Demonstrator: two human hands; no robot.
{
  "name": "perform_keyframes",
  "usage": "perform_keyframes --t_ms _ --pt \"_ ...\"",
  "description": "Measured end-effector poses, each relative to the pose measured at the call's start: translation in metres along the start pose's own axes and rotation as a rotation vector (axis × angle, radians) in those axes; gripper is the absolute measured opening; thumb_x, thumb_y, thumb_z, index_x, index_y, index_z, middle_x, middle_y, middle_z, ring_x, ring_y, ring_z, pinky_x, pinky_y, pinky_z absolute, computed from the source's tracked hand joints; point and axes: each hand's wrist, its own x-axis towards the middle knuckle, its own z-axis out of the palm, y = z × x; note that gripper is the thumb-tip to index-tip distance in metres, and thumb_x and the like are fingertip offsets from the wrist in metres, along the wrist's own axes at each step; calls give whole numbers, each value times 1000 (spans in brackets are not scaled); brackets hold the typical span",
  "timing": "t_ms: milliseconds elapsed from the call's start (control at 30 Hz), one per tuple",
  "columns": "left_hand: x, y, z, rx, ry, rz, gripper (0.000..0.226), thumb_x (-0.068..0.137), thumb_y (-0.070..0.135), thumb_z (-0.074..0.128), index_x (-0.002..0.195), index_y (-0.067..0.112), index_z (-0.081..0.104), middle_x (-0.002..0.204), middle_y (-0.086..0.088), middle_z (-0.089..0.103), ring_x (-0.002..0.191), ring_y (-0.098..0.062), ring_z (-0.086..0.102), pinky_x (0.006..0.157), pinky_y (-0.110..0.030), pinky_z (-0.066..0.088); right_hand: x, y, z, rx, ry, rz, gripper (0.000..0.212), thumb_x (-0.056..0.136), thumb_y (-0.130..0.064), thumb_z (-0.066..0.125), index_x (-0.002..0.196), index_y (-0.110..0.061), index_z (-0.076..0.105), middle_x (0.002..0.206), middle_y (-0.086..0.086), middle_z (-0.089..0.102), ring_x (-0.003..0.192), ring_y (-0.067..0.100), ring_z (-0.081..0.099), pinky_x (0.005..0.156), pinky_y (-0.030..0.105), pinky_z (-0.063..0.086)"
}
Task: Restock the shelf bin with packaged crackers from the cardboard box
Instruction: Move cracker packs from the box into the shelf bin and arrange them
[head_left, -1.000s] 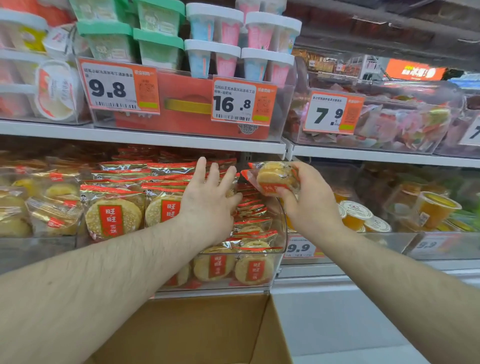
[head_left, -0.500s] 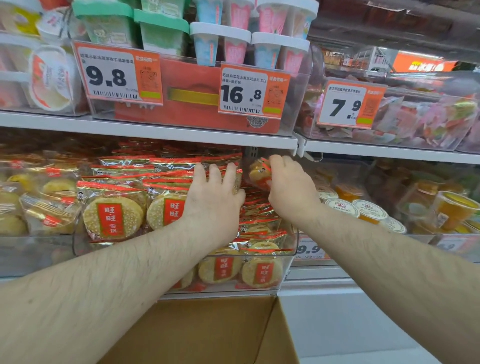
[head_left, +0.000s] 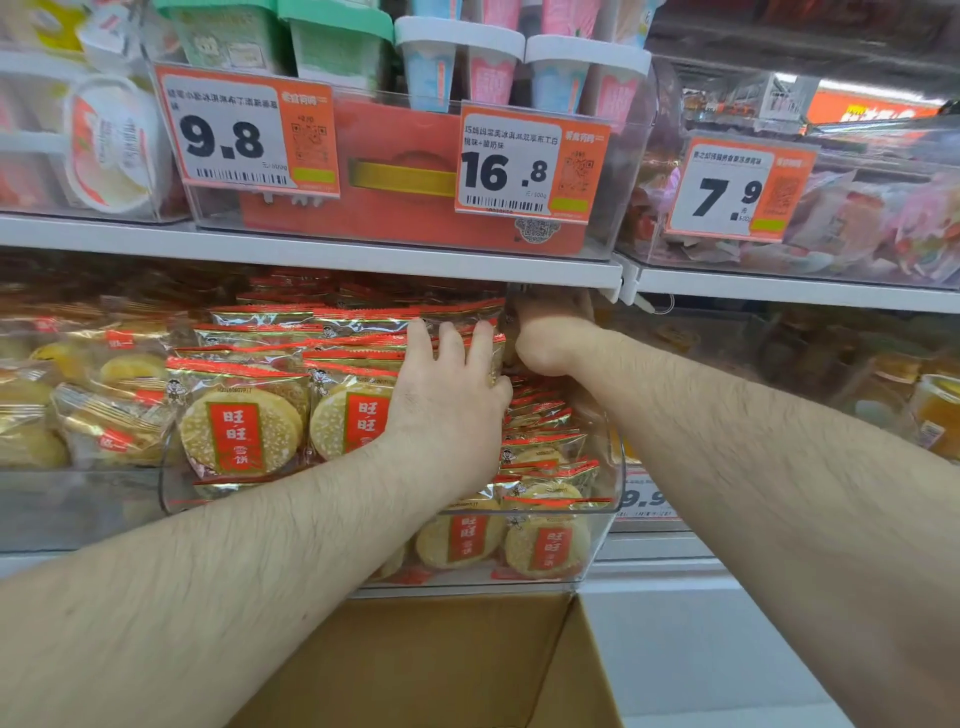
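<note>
The right hand (head_left: 550, 332) has been pushed deeper under the shelf; its grip cannot be told. Beside it, the left hand (head_left: 447, 384) is pressed flat, fingers straight, against crackers (head_left: 244, 431), steadying stacks in the bin (head_left: 608, 467).

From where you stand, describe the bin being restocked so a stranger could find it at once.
Find the white shelf carrying the 16.8 price tag. Directly beneath it sits the clear plastic bin, above an open cardboard box. Unlike its neighbours, it holds round crackers in red-labelled packs.
</note>
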Motion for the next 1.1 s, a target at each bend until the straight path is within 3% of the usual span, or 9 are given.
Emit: perform_keyframes --t_ms 133,267,367,567,833,900,967,1033,1100 --pt "0 0 -1 3 -10 -2 65 95 51 38 154 34 17 161 -19 -8 145 -46 3 111 -68 1 1 3 11 -16 27 -7 64 86 -21 53 145 -20 28 142 6 44 138 26 33 117 46 15" --pt "-1 -1 -3 8 -29 7 67 94 51 39 154 34 15 161 -18 -10 146 -46 1 111 -69 -2 2 3 14 -139 227 60 54 86 -17 56 138 -23 43 139 8 49 132 32 40 114 43 26" --pt "-1 -2 -3 10 -34 11 68 94 52 41 154 34 15 162 -18 -10 146 -46 1 111 -70 -3 -1 -3 16 -226 149 105 47 89 -29 57 134 -23 50 142 8 46 134 33 34 112 46 24" --pt "-4 -4 -9 -2 -12 16 67 94 52 41 154 37 15 162 -16 -11 146 -46 -5 110 -69 -8 -22 0 18 -124 113 66 80 86 -36 62 150 -15 20 150 11 32 137 34 29 109 43 29" --pt "-41 -7 -26 -70 187 82 65 93 47 37 154 30 20 163 -16 -3 148 -40 -9 111 -64 -16 -95 1 -2 -30 174 -56 77 83 -21 60 149 -7 22 153 16 28 141 30 25 116 40 25" --pt "-58 -7 -25 -97 239 100 62 93 43 39 152 28 26 162 -17 3 148 -40 -5 111 -64 -15 -116 0 -3 18 124 -74 77 85 -17 59 151 -8 20 158 14 22 146 29 18 120 40 19" --pt "-71 -8 -22 -143 291 118 59 87 37 45 145 24 41 160 -19 17 147 -41 8 112 -63 -8 -134 0 -2 42 130 -92 70 83 -12 59 148 -9 31 155 13 31 144 29 25 119 39 22" --pt "-80 -10 -20 -179 310 142 54 75 33 56 127 20 63 148 -20 41 140 -41 29 114 -63 8 -146 -1 0 68 175 -90 57 81 -9 59 136 -9 46 141 13 49 133 30 41 111 38 32" --pt "-84 -12 -14 -207 332 157 49 67 30 63 113 17 70 138 -19 52 132 -40 41 111 -62 20 -150 -1 0 91 215 -71 39 81 -7 57 119 -10 56 120 8 61 114 27 50 96 35 39"
